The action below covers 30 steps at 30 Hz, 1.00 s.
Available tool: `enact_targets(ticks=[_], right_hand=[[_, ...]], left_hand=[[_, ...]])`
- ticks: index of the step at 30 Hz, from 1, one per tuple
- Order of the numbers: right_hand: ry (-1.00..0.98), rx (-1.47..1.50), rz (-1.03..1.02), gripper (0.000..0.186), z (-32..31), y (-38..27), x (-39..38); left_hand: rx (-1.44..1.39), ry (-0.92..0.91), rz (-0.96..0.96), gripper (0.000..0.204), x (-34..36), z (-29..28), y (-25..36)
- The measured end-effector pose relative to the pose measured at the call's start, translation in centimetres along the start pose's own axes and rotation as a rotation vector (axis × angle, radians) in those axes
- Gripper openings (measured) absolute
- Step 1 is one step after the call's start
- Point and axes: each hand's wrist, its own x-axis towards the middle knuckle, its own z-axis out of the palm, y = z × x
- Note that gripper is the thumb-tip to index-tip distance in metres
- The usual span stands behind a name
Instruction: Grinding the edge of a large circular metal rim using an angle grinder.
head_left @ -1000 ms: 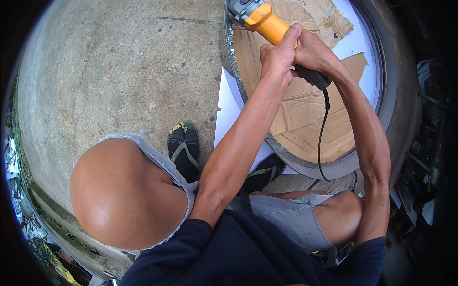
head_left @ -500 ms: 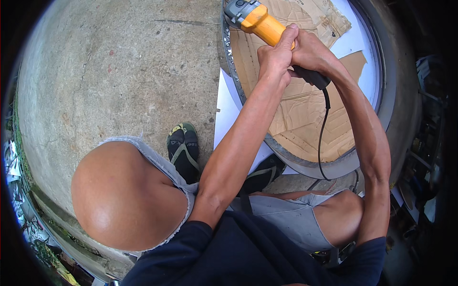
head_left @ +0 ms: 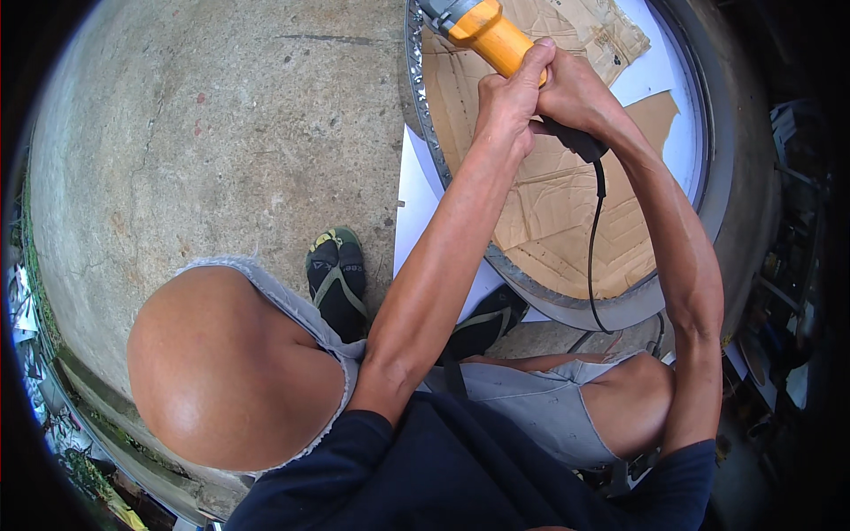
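Both my hands are wrapped around a yellow angle grinder (head_left: 498, 42) with a grey head and a black rear handle. My left hand (head_left: 512, 102) grips its body from the near left side. Closed over the body and black handle from the right is my right hand (head_left: 574, 96). The grinder's head is at the left edge of a large round metal ring (head_left: 427, 133), its tip cut off by the top of the picture. Whether the disc touches the rim cannot be seen. A black cord (head_left: 595, 239) trails from the handle toward me.
Inside the ring lie brown cardboard pieces (head_left: 567, 212) and a white sheet (head_left: 651, 84). Another white sheet (head_left: 414, 190) sticks out under the ring's left side. Concrete floor (head_left: 221, 133) stretches left. My feet in sandals (head_left: 338, 279) stand close to the ring's near edge.
The grinder and both hands have shifted slightly up, bringing the grinder's head farther out of the picture's top. My grip looks the same.
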Motion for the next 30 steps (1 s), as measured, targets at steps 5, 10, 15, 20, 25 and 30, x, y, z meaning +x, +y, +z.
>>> enact_targets(ticks=[5, 10, 15, 20, 25, 30], right_hand=[[-0.038, 0.015, 0.0, 0.051, -0.8, 0.6, 0.0], [-0.118, 0.083, 0.029, 0.052, -1.0, -0.7, -0.1], [-0.127, 0.123, 0.134, 0.05, -0.8, -2.4, -0.5], [-0.122, 0.093, 0.106, 0.05, -0.8, -0.4, -0.6], [-0.199, 0.134, 0.203, 0.051, -1.3, -2.5, -0.9], [-0.154, 0.109, 0.133, 0.048, -1.2, -2.3, -1.1]], left_hand=[[0.042, -0.063, -0.005, 0.059, -0.4, 0.2, 0.1], [0.048, -0.016, 0.017, 0.061, -0.8, 0.0, 0.0], [0.062, 0.051, -0.008, 0.061, -1.2, -0.2, 0.8], [0.025, 0.061, -0.036, 0.061, -2.1, 0.8, 0.5], [-0.007, 0.035, -0.031, 0.059, -1.9, 0.1, 1.0], [0.004, 0.071, -0.042, 0.06, -2.1, 0.1, 0.6]])
